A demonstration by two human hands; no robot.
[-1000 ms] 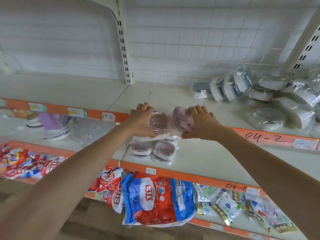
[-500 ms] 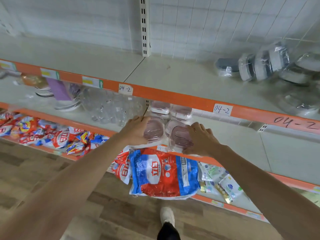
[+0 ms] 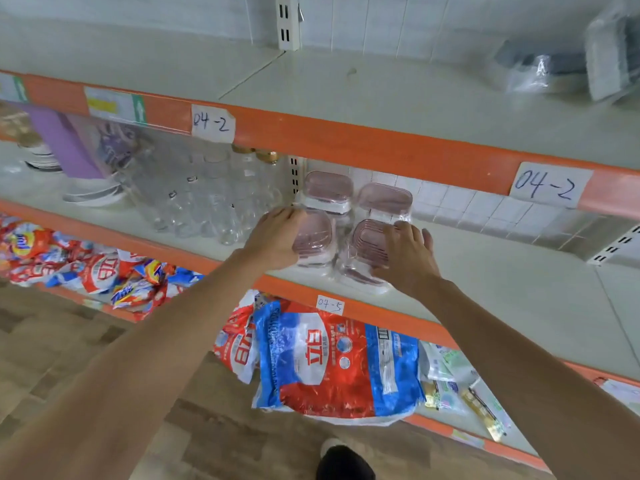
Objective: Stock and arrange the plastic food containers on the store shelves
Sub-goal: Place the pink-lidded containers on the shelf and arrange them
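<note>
While both arms reach in over the detergent bags (image 3: 322, 358) on the bottom shelf, we've got 2 wrapped pink-lid containers at the front of the middle shelf (image 3: 519, 282), just behind the orange edge w/ the "04-5" tag (image 3: 330, 304).

Left hand (image 3: 277, 237): fingers curled round the left front container (image 3: 313, 237), gripping its left side and top edge. Right hand (image 3: 407, 252): fingers fairly straight, lying over the right front container (image 3: 363, 244), pressing more than clamping. We read it as open.

Handling, our guess: empty plastic tubs, so light and stiff, but the clear film wrap is loose and slick. Bag can slide over the tub if we pinch film only. Better to take hold across the rigid sides or lid rim, palm on top, and push flat along the shelf rather than lift by the wrap. Not fragile, though lids may pop if squeezed hard.

Behind those, 2 more pink-lid containers (image 3: 327, 192) (image 3: 384, 202) sit near the back wall, so we're building a 2x2 block. Front pair looks touching or nearly so.

Left of the block: clear glassware (image 3: 194, 199), close by, so watch the left elbow/knuckles. Farther left, purple box (image 3: 69, 147).

Top shelf (image 3: 381, 98), "04-2" tags, has grey wrapped containers (image 3: 571, 60) at far right, well apart.
</note>
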